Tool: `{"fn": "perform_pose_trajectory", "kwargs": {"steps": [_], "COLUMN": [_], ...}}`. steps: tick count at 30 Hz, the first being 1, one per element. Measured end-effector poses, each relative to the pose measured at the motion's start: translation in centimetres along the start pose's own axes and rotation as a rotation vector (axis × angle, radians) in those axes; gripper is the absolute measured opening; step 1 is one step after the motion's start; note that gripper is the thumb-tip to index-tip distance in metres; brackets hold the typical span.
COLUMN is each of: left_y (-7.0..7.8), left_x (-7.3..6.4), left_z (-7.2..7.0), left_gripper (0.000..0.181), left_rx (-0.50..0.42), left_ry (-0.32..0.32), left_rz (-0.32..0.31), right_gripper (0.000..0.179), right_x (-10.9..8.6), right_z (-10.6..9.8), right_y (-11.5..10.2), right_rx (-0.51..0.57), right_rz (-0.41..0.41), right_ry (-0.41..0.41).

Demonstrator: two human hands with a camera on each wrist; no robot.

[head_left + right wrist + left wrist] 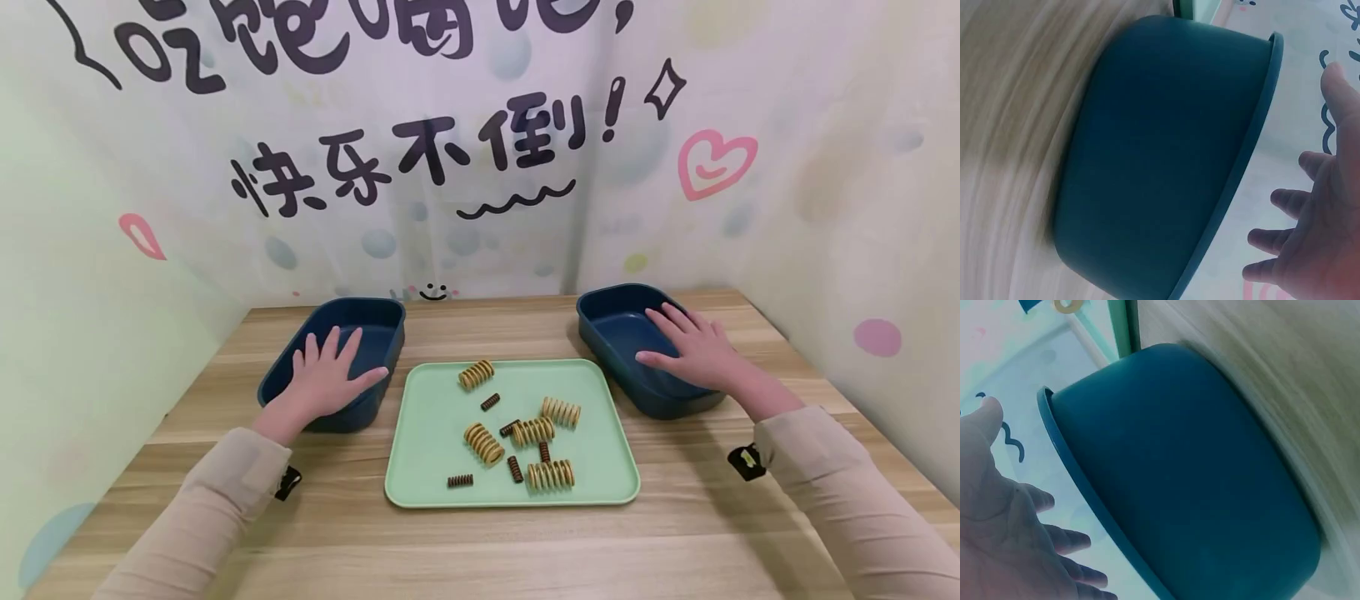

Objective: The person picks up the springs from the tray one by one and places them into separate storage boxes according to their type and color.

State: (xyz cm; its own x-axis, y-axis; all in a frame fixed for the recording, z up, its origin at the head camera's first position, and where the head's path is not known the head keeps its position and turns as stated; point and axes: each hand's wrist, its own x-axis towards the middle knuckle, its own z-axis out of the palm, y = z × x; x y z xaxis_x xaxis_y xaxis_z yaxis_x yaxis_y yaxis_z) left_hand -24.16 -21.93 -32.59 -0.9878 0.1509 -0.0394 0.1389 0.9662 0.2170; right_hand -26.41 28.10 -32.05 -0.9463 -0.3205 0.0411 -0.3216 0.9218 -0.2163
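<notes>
My left hand (324,385) hovers with spread fingers above the left dark blue bin (386,308); the left wrist view shows a gap between the palm (997,531) and the rim. Over the right dark blue bin (592,312) my right hand (701,352) is spread the same way, holding nothing. Between the bins lies a light green tray (427,417). On it are several large yellow springs, such as one spring (483,443) near the middle and another spring (551,475) at the front, and several small dark brown springs, among them a small spring (461,481) at the front left.
Everything stands on a wood-grain table (480,550). A white curtain (480,250) with black lettering hangs behind it, and pale walls close in on both sides. Each wrist has a black strap with a small device, like the right strap (746,461).
</notes>
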Motion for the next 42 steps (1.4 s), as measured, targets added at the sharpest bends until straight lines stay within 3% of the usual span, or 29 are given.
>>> {"fn": "perform_pose_trajectory", "kwargs": {"steps": [4,11,15,19,26,35,42], "left_y": [0.5,2.0,2.8,3.4,3.7,3.8,4.2], "left_x": [-0.2,-1.2,-2.2,-3.2,-4.0,-4.8,-5.8], "left_z": [0.2,0.6,0.8,1.5,2.9,4.4,5.1], "left_gripper": [0.087,0.082,0.082,0.081,0.083,0.085,0.087], "left_rx": [0.022,0.051,0.054,0.041,0.071,0.113,0.102], "left_ry": [0.003,0.034,0.025,-0.005,-0.088,-0.182,-0.240], "left_rz": [0.085,0.300,0.415,0.490,0.540,0.583,0.580], "right_gripper": [0.082,0.078,0.074,0.073,0.077,0.079,0.078], "right_x": [0.1,0.2,0.5,0.5,0.8,1.0,1.1], "right_z": [0.0,0.1,0.9,1.9,3.0,4.0,3.9], "right_y": [-0.8,-3.0,-4.2,-5.2,-6.3,-6.8,-7.2], "right_rx": [-0.023,-0.002,0.003,0.016,0.059,0.127,0.187], "right_rz": [-0.036,-0.117,-0.186,-0.270,-0.361,-0.409,-0.362], "right_ry": [0.002,0.005,0.013,0.008,-0.029,-0.155,-0.293]}}
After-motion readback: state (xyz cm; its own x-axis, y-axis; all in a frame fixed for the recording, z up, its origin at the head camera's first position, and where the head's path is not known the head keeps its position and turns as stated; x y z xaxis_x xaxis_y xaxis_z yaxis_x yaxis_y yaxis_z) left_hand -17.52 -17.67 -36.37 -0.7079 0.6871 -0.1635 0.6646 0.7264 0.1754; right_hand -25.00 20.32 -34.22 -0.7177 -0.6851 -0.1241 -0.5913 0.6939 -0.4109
